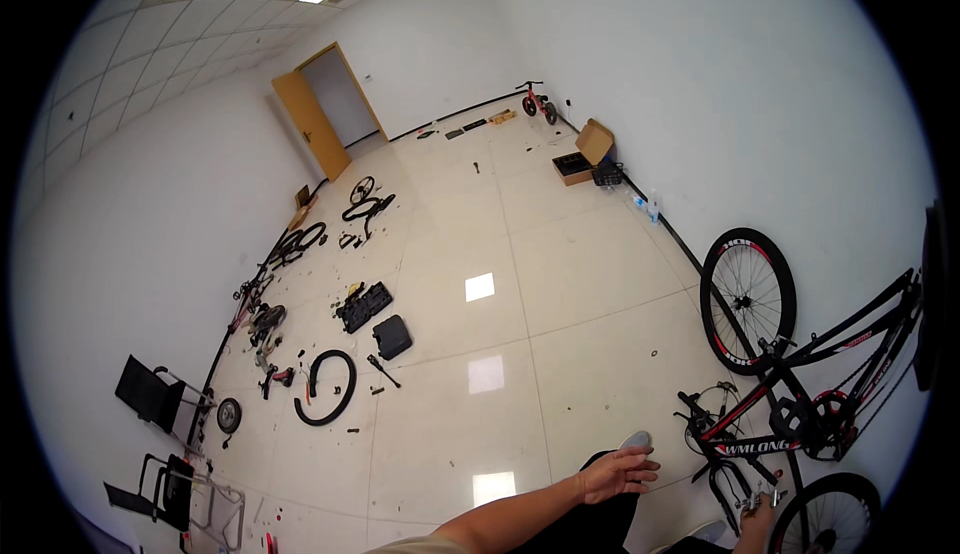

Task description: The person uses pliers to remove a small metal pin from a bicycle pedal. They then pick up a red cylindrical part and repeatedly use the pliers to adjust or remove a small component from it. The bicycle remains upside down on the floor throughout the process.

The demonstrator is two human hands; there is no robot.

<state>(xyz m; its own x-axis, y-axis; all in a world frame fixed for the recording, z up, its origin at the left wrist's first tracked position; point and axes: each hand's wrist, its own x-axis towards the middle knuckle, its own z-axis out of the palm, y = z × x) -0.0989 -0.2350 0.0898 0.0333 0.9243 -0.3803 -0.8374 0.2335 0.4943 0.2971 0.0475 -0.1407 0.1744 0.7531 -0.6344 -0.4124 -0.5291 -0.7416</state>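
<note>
My left hand reaches out over my leg and grey shoe, fingers apart and holding nothing visible. At the lower right, my right hand grips small silver metal pieces, too small to identify. It is beside a black-and-red bicycle frame lying along the right wall. An upper wheel with red-marked rim leans there, and a second wheel lies below my right hand's side, partly cut off. A black fork and handlebar with cables are next to the frame.
Left are chairs, a small wheel, a tyre, tool cases and scattered bicycle parts. Farther off are a cardboard box, bottles, a small red bike and an open door.
</note>
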